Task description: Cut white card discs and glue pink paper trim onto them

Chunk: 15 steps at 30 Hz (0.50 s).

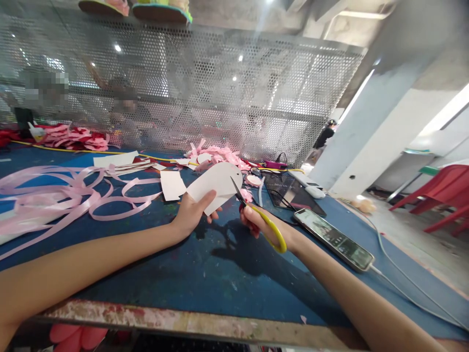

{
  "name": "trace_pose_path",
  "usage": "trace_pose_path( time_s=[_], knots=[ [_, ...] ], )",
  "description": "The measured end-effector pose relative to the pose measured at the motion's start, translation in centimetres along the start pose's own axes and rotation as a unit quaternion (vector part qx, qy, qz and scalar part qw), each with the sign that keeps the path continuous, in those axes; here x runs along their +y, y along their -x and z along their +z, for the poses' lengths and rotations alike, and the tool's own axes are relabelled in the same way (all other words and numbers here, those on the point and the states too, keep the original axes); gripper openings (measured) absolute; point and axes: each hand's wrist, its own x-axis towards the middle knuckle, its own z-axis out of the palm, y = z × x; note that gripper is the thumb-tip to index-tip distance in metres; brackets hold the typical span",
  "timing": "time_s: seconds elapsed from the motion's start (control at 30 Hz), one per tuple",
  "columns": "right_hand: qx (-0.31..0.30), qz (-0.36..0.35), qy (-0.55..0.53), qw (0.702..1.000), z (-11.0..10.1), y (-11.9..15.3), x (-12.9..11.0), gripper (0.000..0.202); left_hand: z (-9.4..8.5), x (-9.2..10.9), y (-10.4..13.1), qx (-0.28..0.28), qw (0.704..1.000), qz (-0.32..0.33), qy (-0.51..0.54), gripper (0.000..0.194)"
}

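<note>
Scissors [270, 222], one pair; hands [191, 214], two

Blue surface [227, 288], scuffed and specked, worn front edge [154, 317]. Left: loose loops of pink ribbon [40, 217], small white paper [173, 185] just right of them. Back: pink-and-red pile [75, 137] far left, white card stack [117, 160], pale pink heap [222, 155] mid. Right: dark tablet [293, 191], phone [334, 238] nearer the front, screen lit.
</note>
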Motion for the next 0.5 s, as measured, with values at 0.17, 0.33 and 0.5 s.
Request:
trace_pose_path(
  time_s=[0.17,0.33,0.5],
  knots=[
    [0.01,0.002,0.035,0.999,-0.22,0.11,-0.61,0.056,0.0,0.08,0.04,0.001,1.0,-0.004,-0.013,0.042],
    [0.019,-0.001,0.061,0.998,-0.31,0.22,-0.94,0.056,-0.02,-0.03,-0.11,-0.002,1.0,0.005,-0.017,0.041],
    [0.02,-0.001,0.078,0.997,-0.39,0.2,-0.75,0.056,-0.07,-0.05,-0.16,-0.005,1.0,0.007,-0.007,0.039]
  ],
)
